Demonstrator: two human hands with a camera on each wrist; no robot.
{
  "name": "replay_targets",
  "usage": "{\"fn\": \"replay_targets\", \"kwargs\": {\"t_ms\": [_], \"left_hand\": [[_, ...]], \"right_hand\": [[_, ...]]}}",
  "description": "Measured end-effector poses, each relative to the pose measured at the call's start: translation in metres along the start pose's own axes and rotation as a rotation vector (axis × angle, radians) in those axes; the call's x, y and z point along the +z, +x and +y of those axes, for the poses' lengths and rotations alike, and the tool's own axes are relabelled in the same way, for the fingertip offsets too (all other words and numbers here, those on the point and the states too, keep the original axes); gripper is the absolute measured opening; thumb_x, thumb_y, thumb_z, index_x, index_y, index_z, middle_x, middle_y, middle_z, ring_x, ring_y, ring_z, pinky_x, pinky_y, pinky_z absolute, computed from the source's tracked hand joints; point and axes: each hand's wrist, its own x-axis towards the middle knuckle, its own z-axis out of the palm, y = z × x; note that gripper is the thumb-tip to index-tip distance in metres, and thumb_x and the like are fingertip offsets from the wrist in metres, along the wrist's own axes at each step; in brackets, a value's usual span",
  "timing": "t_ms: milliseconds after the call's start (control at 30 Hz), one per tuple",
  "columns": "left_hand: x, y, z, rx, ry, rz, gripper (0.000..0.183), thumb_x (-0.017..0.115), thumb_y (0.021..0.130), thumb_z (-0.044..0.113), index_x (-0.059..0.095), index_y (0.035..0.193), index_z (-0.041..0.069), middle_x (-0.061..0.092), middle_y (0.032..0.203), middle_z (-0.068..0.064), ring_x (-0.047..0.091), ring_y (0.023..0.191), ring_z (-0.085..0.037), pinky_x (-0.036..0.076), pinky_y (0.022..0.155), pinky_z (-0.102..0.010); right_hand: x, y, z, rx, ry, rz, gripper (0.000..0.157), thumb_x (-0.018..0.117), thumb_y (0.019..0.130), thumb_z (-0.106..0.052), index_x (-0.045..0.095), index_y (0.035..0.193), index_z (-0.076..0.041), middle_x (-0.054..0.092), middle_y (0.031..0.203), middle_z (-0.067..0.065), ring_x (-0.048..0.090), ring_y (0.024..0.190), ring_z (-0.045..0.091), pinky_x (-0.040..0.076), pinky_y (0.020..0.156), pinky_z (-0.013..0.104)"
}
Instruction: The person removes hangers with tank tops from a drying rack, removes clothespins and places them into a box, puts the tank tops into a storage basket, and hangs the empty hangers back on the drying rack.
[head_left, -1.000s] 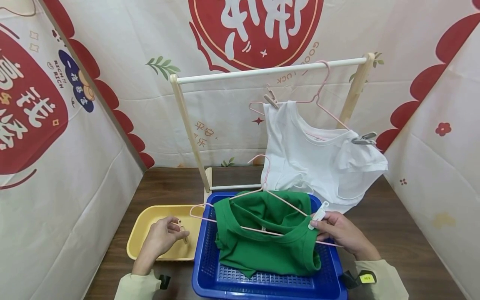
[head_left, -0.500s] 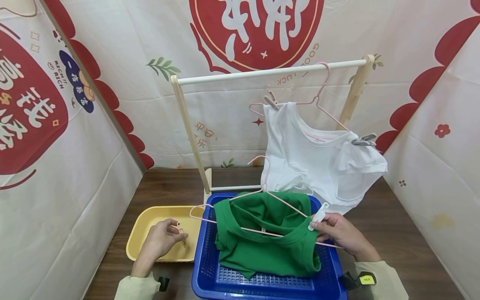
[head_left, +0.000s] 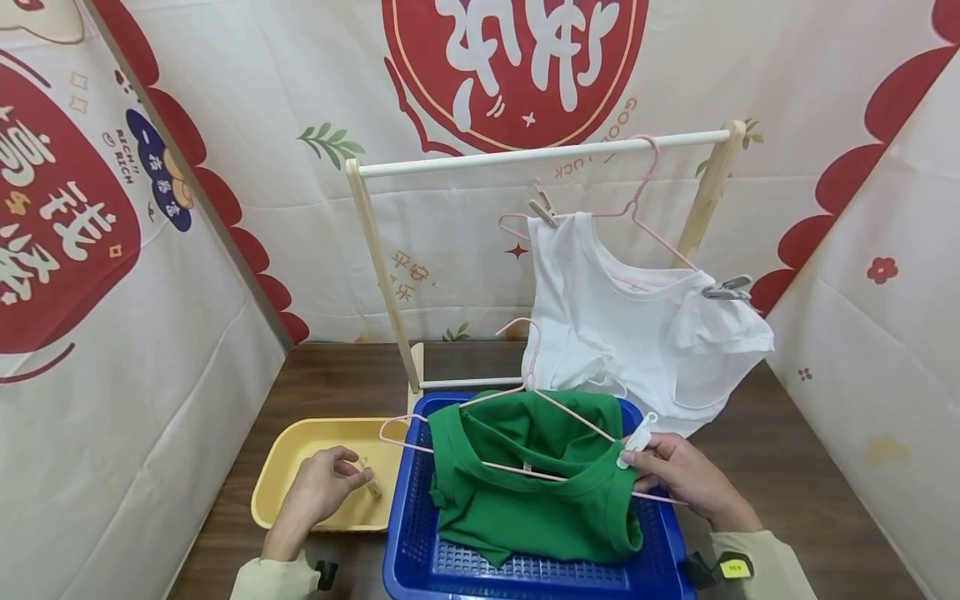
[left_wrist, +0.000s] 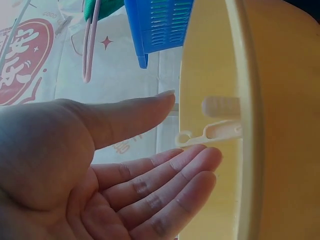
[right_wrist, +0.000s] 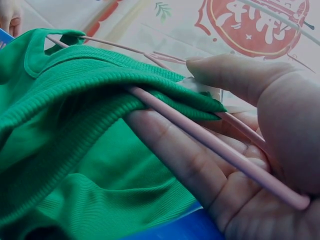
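My left hand (head_left: 324, 487) is over the yellow tray (head_left: 281, 467), its thumb and fingers spread apart. Close to the fingertips, but not in their grasp, is a pale clothespin (left_wrist: 220, 131) inside the tray. A green shirt (head_left: 525, 521) lies in the blue basket (head_left: 408, 533), with a pink hanger (head_left: 573, 408) threaded through its neck. At the shirt's right shoulder my right hand (head_left: 686, 475) pinches a white clothespin (head_left: 637, 440), thumb on top and fingers beneath the cloth. One end of the hanger crosses that palm in the right wrist view.
Behind the basket stands a rack with a white rail (head_left: 480, 158) and wooden posts. From it hangs a white shirt (head_left: 637, 333) on a pink hanger, with a clothespin (head_left: 543, 208) at one shoulder and a grey one (head_left: 727, 289) at the other.
The head view has tilted up slightly. Near the left fingertips, the pale clothespin sits a little lower in the tray than before. My right hand keeps its grip at the shoulder.
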Motion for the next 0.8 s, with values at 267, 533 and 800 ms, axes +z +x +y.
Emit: {"fn": "replay_targets", "kwargs": {"t_ms": [267,533,800], "left_hand": [[0.0,0.0,0.0,0.033,0.022,0.047,0.036,0.077,0.086,0.024,0.068,0.106,-0.004,0.072,0.083,-0.005,0.069,0.08,-0.022,0.054,0.067,-0.038],[-0.006,-0.003,0.009,0.093,-0.134,0.242,0.029,0.054,0.103,0.022,0.07,0.104,-0.001,0.074,0.093,-0.015,0.073,0.083,-0.026,0.057,0.07,-0.039],[-0.01,-0.008,0.031,0.175,-0.18,0.35,0.036,0.053,0.103,0.035,0.07,0.11,0.004,0.074,0.105,-0.013,0.07,0.101,-0.031,0.056,0.085,-0.046]], "right_hand": [[0.0,0.0,0.0,-0.001,-0.009,0.004,0.035,0.047,0.101,0.002,0.072,0.107,-0.021,0.073,0.094,-0.006,0.07,0.079,0.005,0.058,0.067,0.027],[0.002,-0.001,-0.001,0.007,0.0,0.004,0.033,0.048,0.101,0.001,0.072,0.107,-0.02,0.073,0.094,-0.006,0.07,0.08,0.006,0.058,0.067,0.027],[0.002,-0.001,-0.001,0.011,-0.001,-0.001,0.033,0.047,0.101,0.001,0.072,0.108,-0.02,0.073,0.095,-0.005,0.071,0.081,0.007,0.059,0.067,0.028]]}}
